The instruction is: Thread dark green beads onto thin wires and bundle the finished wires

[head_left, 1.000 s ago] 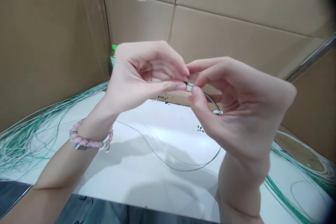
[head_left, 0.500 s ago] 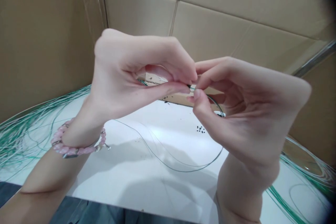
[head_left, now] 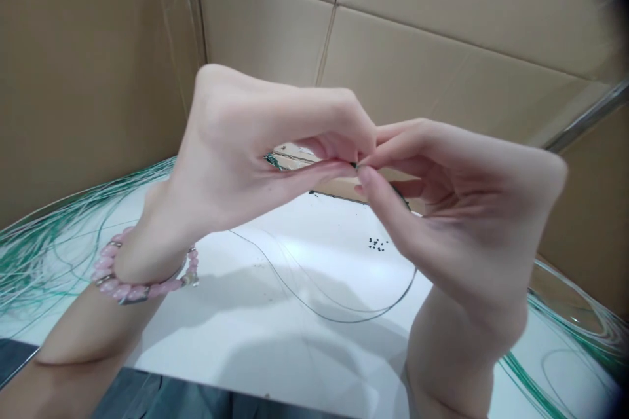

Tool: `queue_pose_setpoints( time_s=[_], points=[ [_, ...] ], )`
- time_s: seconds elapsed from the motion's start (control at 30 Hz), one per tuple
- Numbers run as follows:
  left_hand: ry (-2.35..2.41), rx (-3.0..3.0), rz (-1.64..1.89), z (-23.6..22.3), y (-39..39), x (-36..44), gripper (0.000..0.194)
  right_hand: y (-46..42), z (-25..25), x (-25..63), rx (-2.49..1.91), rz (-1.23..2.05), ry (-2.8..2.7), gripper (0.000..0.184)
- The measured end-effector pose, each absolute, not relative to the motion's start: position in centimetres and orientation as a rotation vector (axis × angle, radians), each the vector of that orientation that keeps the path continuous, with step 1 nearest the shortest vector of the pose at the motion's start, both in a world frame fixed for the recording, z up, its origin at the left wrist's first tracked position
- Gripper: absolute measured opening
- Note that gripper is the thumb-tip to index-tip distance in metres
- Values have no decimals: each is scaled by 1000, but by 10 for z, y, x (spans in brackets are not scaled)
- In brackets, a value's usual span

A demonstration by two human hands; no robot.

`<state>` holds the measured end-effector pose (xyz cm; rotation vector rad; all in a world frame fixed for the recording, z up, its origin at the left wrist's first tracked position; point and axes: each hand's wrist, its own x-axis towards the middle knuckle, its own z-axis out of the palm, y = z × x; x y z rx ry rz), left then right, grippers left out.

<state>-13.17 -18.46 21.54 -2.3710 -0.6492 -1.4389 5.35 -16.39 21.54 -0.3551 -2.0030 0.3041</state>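
My left hand (head_left: 255, 150) and my right hand (head_left: 457, 209) meet fingertip to fingertip above a white table (head_left: 255, 334). Both pinch a thin clear-green wire (head_left: 339, 314) whose loop hangs down and curves over the table. At the pinch a tiny dark piece (head_left: 354, 164) shows between the fingertips; I cannot make out what it is. A pink bead bracelet (head_left: 142, 281) circles my left wrist.
Bundles of green wire lie along the table's left side (head_left: 44, 255) and right side (head_left: 555, 340). A small heap of tiny dark beads (head_left: 377, 244) sits mid-table. Cardboard walls (head_left: 442, 59) enclose the table on the left, back and right. A metal bar (head_left: 584, 114) slants at the right.
My left hand has turned so its back faces up and its wrist has dropped leftward. Both hands' fingertips have closed tighter together on the wire.
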Motion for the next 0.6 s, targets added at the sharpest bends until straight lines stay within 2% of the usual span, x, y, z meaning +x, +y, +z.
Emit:
queue_pose_setpoints(
  time_s=[0.2, 0.33, 0.47, 0.6],
  points=[
    [-772, -2353, -1691, 213, -184, -124, 7, -157, 217, 57, -439, 418, -1951, 13],
    [-782, -2189, -1809, 206, -181, -115, 14, -155, 218, 55, -464, 408, -1953, 18],
    [-806, -2161, -1766, 202, -179, -111, 15, -156, 218, 53, -500, 374, -1962, 16],
    [-843, -2122, -1906, 201, -177, -111, 17, -148, 220, 71, -719, 319, -2136, 10]
  ],
)
